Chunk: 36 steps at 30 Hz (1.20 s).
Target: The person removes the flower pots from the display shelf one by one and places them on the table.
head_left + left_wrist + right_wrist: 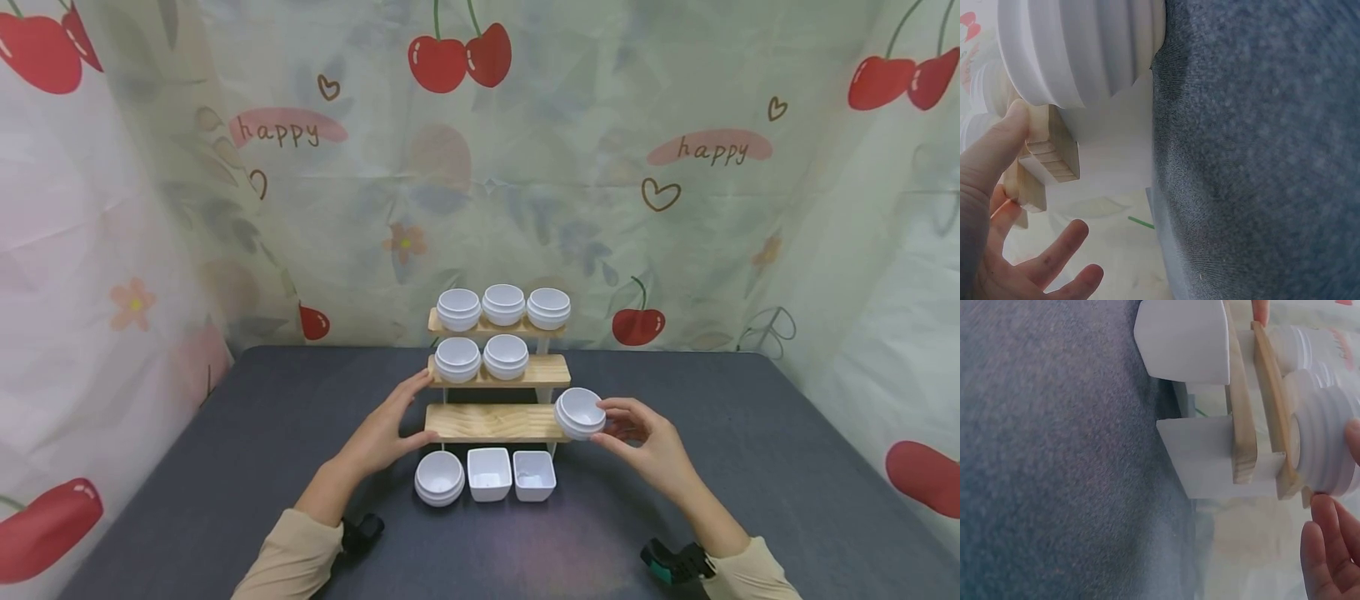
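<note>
Left hand [386, 429] fingers spread loose, resting on left end of three-tier wooden step shelf [491, 422]. Right hand [643, 440] pinches small white ribbed round bowl [580, 413], tilted, at right end of bottom tier, hands well apart.

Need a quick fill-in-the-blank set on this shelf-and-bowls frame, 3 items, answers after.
1. The right hand holds a round white bowl at the right end of the ____ shelf of the wooden rack.
2. The top shelf carries ____ round bowls.
3. On the table before the rack stand one round bowl and ____ square cups.

Missing words: lowest; three; two
</note>
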### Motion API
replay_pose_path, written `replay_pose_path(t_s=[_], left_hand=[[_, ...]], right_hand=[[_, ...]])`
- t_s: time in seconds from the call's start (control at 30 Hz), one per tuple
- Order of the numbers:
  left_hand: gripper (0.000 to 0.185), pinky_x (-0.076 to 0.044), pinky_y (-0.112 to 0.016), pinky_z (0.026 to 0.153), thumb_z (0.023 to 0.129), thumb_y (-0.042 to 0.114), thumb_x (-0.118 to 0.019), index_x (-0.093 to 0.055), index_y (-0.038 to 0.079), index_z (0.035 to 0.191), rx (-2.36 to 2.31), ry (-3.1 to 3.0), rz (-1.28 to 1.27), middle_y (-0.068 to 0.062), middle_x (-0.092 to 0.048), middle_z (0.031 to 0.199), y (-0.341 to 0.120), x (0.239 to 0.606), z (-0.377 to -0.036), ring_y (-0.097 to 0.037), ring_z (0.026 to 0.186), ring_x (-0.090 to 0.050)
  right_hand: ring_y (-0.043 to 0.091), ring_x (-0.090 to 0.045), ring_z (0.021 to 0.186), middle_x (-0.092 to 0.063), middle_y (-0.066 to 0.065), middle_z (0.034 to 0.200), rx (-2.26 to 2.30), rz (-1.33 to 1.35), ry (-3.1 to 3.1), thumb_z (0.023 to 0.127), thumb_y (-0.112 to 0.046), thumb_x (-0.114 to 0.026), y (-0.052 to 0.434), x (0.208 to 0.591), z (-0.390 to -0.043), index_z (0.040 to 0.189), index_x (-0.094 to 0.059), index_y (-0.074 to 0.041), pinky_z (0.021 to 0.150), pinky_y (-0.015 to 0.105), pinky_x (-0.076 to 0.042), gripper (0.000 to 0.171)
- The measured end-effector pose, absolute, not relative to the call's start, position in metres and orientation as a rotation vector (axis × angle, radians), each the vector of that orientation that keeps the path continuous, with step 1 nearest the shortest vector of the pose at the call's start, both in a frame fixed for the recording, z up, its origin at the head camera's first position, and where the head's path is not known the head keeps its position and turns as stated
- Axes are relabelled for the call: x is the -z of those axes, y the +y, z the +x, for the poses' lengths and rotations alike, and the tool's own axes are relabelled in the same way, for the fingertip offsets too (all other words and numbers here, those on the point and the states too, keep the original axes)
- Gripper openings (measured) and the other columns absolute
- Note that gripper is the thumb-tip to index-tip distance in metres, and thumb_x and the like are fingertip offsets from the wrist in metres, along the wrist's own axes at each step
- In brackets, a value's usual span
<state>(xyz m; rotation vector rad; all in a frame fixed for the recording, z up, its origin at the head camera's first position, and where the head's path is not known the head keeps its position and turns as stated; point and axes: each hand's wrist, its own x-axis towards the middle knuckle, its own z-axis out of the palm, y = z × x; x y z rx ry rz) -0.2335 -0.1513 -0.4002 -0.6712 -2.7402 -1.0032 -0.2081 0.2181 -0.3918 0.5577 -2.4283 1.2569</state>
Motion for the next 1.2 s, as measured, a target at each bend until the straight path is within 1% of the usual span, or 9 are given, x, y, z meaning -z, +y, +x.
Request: replay_pose_path(t_s=[0.37, 0.67, 1.2], left_hand=[[0.083, -0.041, -0.046, 0.105, 0.078, 0.022, -0.075, -0.028, 0.014, 0.146, 1.001, -2.728, -0.680, -0.009, -0.026, 0.154, -0.151, 0.401, -0.233, -0.030, 0.135, -0.038], [0.084, -0.041, -0.046, 0.105, 0.078, 0.022, -0.075, -0.027, 0.014, 0.147, 1.010, -2.732, -0.675, -0.009, -0.025, 0.154, -0.151, 0.401, -0.233, -0.030, 0.135, -0.039], [0.083, -0.041, -0.046, 0.105, 0.078, 0.022, -0.075, -0.028, 0.013, 0.146, 1.008, -2.723, -0.684, -0.009, -0.026, 0.154, -0.152, 0.400, -0.233, -0.030, 0.136, -0.038]], right_hand=[[-0.004, -0.061, 0.075, -0.071, 0.012, 0.095, -1.254, 0.593, -2.451, 0.076, -0.010, -0.076, 0.224, 0.395, -0.204, 0.110, -0.062, -0.009, 0.067, 0.020, -0.055, 0.037], [-0.004, -0.060, 0.074, -0.071, 0.011, 0.095, -1.263, 0.594, -2.458, 0.075, -0.010, -0.076, 0.227, 0.397, -0.201, 0.110, -0.062, -0.009, 0.066, 0.019, -0.054, 0.037], [-0.003, -0.060, 0.076, -0.070, 0.009, 0.094, -1.254, 0.636, -2.494, 0.075, -0.011, -0.077, 0.234, 0.405, -0.199, 0.109, -0.062, -0.010, 0.066, 0.022, -0.055, 0.037]])
